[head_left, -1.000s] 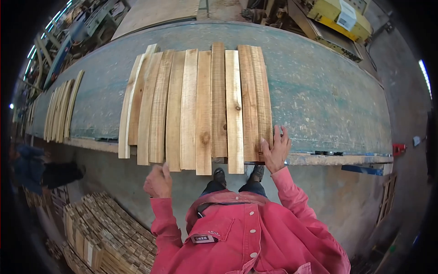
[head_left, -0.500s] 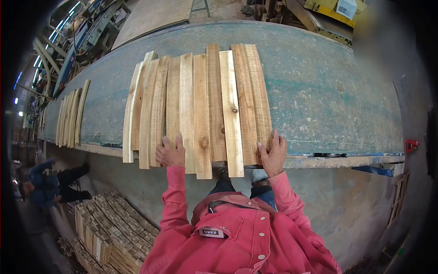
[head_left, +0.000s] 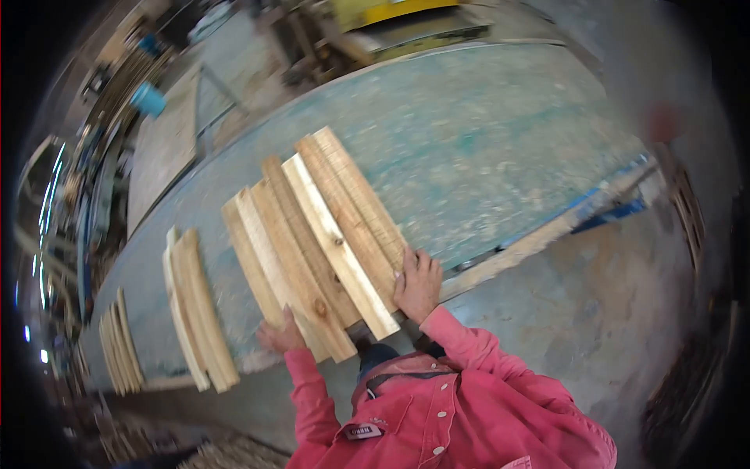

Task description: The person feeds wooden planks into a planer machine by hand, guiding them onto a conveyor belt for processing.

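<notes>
Several light-brown wooden boards (head_left: 301, 234) lie side by side on the worn green-grey table (head_left: 516, 133), their near ends jutting unevenly past its front edge. My left hand (head_left: 283, 334) is closed at the near end of the leftmost board of this group, fingers curled, slightly blurred. At the opposite side, my right hand (head_left: 419, 288) grips the near end of the rightmost board, with its thumb toward the boards. One pale board (head_left: 337, 241) with a dark knot lies between darker ones. Left of my left hand is a smaller, separate set of boards (head_left: 199, 313).
Farther left on the table stands another narrow bunch of boards (head_left: 121, 344). Beyond the table are a plywood sheet (head_left: 164, 148), a blue bucket (head_left: 148, 99) and yellow machinery (head_left: 391, 11). Stacked wood (head_left: 230, 456) shows at the bottom edge.
The view has turned, so the table now slants. The wide row has split: a few boards on its left now lie apart, and my left hand is on the remaining group's left side.
</notes>
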A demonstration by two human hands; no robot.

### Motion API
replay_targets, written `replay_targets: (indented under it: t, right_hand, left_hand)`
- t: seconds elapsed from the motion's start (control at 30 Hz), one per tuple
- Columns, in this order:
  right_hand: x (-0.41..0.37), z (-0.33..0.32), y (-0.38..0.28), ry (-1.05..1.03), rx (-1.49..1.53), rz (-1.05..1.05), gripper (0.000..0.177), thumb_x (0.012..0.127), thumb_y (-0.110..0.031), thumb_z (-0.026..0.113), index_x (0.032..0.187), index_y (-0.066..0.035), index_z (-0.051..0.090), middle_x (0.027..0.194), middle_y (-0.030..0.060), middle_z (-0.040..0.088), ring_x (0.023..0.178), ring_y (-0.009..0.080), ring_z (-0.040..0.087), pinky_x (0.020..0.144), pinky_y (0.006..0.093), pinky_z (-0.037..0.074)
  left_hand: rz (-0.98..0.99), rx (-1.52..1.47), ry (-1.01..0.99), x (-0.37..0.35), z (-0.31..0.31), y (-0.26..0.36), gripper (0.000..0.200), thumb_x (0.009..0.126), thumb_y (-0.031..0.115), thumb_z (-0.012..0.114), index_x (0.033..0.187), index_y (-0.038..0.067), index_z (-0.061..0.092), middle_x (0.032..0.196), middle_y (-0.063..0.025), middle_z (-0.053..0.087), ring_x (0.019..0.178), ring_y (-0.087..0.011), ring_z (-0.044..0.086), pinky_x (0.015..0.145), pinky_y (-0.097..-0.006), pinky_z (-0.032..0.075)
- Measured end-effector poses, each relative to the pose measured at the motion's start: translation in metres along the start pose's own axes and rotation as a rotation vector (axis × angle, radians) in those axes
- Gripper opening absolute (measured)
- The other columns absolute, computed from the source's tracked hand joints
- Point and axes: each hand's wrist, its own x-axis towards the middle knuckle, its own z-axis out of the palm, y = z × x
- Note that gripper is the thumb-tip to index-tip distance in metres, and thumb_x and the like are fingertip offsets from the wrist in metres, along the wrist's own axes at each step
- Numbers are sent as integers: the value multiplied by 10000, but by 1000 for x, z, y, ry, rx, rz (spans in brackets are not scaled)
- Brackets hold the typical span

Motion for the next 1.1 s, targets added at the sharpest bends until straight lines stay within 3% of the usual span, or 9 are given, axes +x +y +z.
replay_targets:
  t: [0.17, 0.2, 0.23, 0.43, 0.83, 0.93, 0.97, 1.03, 1.1]
  right_hand:
    - [24, -58, 74, 39, -85, 118, 726, 856, -344, 676, 1455, -1, 450, 1393, 251, 447, 1141, 437, 452, 1000, 550, 332]
    - [27, -66, 92, 54, -113, 141, 752, 857, -388, 677, 1463, -8, 445, 1413, 261, 436, 1163, 450, 447, 1020, 564, 319]
    - [31, -69, 108, 29, -129, 177, 897, 846, -583, 663, 1486, -2, 424, 1515, 299, 350, 1258, 490, 390, 1087, 607, 246]
    - [87, -114, 220, 99, -354, 184, 1074, 828, -795, 556, 1510, 21, 400, 1590, 369, 221, 1401, 543, 268, 1159, 658, 123]
    - [233, -181, 384, 6, -311, 294, 1133, 775, -834, 593, 1552, -43, 358, 1596, 349, 226, 1439, 530, 224, 1177, 625, 119]
    - [251, -196, 406, -112, -258, 258, 1280, 662, -891, 636, 1587, -73, 301, 1620, 343, 170, 1482, 532, 163, 1169, 689, 62]
    - [251, -204, 413, -159, -264, 212, 1313, 632, -902, 647, 1594, -83, 290, 1626, 341, 153, 1490, 535, 146, 1163, 707, 44]
    - [241, -220, 428, -241, -223, 135, 1404, 528, -899, 716, 1617, -143, 253, 1642, 338, 95, 1502, 561, 97, 1140, 753, -15]
    - [222, -243, 427, -261, -224, 28, 1370, 520, -862, 752, 1607, -170, 286, 1636, 341, 113, 1496, 568, 109, 1147, 747, -5]
  left_hand:
    - [216, -29, -136, -52, -27, 115, 898, 672, 571, 876, 1202, -77, 551, 1128, -287, 514, 1105, -478, 484, 967, -593, 400]
    - [252, -91, -177, -68, -16, 134, 919, 664, 575, 879, 1210, -83, 541, 1127, -291, 507, 1106, -481, 480, 968, -591, 397]
    - [289, -139, -211, -80, -8, 155, 941, 656, 578, 882, 1218, -88, 530, 1126, -295, 500, 1107, -483, 475, 968, -588, 395]
    - [484, -209, -252, -134, 46, 282, 1007, 639, 645, 859, 1206, -105, 499, 1112, -290, 495, 1091, -478, 462, 963, -588, 377]
    - [459, -161, -338, -213, 120, 491, 921, 685, 649, 825, 1148, -71, 483, 1129, -259, 482, 1090, -430, 461, 981, -550, 370]
    - [464, -196, -372, -220, 126, 514, 968, 701, 653, 806, 1260, -63, 472, 1177, -261, 481, 1123, -437, 454, 992, -565, 362]
    - [458, -158, -394, -227, 116, 517, 1088, 717, 692, 770, 1422, -54, 410, 1291, -289, 465, 1190, -462, 435, 1016, -592, 336]
    - [715, -141, -299, -244, 88, 510, 1084, 747, 702, 738, 1502, 12, 378, 1457, -317, 383, 1318, -508, 366, 1084, -644, 274]
    - [929, 2, -411, -269, 47, 502, 1146, 730, 796, 672, 1589, 127, 314, 1621, -279, 217, 1472, -523, 194, 1127, -733, 129]
